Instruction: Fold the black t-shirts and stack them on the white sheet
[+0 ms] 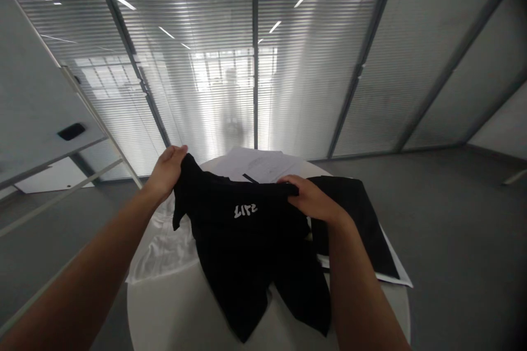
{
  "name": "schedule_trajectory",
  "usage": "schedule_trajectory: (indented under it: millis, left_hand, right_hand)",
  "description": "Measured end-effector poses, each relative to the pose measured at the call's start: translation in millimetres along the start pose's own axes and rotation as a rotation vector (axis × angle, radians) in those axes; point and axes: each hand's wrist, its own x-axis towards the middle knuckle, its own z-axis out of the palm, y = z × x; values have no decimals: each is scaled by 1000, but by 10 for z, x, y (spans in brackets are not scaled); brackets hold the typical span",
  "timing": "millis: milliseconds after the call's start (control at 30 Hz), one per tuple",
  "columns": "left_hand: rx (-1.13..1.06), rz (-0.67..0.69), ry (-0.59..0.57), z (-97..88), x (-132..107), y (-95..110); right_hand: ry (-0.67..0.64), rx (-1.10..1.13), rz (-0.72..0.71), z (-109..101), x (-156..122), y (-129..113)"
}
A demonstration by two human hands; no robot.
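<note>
A black garment (251, 241) with small white lettering (246, 210) hangs stretched between my hands above a round white table (164, 307). My left hand (167, 171) pinches its upper left corner, where a short sleeve-like flap droops. At the upper right edge, my right hand (310, 197) grips the cloth, thumb and fingers closed. The lower part splits into two pointed pieces that reach down over the tabletop. Whether it is a shirt or shorts I cannot tell.
A clear plastic bag (168, 252) lies on the table's left side. Printed papers (259, 164) are at the back. On the right sits a flat black item (358, 219) over a white sheet. A whiteboard stand (99, 126) rises at left, before glass walls with blinds (296, 77).
</note>
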Motion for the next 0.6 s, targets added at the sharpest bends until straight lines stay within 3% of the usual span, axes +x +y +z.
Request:
schedule_trajectory:
  millis: [200, 300, 433, 600]
  left_hand:
    - [367, 173, -475, 52, -248, -197]
    - [398, 229, -604, -14, -273, -245]
    - [377, 282, -552, -177, -160, -347]
    - [582, 154, -451, -420, 41, -568]
  right_hand:
    - [48, -186, 51, 14, 31, 62]
    - [109, -196, 58, -15, 12, 76]
    - [155, -201, 34, -78, -36, 137]
    - [128, -249, 56, -151, -139, 293]
